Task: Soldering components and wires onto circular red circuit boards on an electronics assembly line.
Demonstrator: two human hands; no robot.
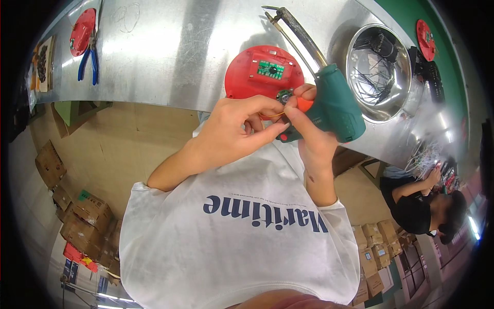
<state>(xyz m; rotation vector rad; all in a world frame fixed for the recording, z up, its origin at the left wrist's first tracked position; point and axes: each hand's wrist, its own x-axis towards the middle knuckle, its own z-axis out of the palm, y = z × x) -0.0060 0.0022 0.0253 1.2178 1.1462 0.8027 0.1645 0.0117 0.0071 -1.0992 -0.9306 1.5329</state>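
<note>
My right hand (311, 141) grips a green soldering gun (334, 103) with an orange trigger; its long metal tip (296, 31) points away over the metal table (170, 51). My left hand (242, 126) pinches a thin yellow wire (275, 115) beside the gun's handle, fingertips touching those of the right hand. A small round part (283, 95) sits just above both hands. Right behind it on the table lies a red round housing (247, 85) with a green circuit board (271, 69) on it.
A steel bowl (360, 98) holding black wires stands at the right. Blue-handled pliers (87, 64) and another red disc (82, 31) lie at the far left, a third red disc (426, 38) at the far right. A seated person (427, 206) works at right. Cardboard boxes (85, 216) cover the floor.
</note>
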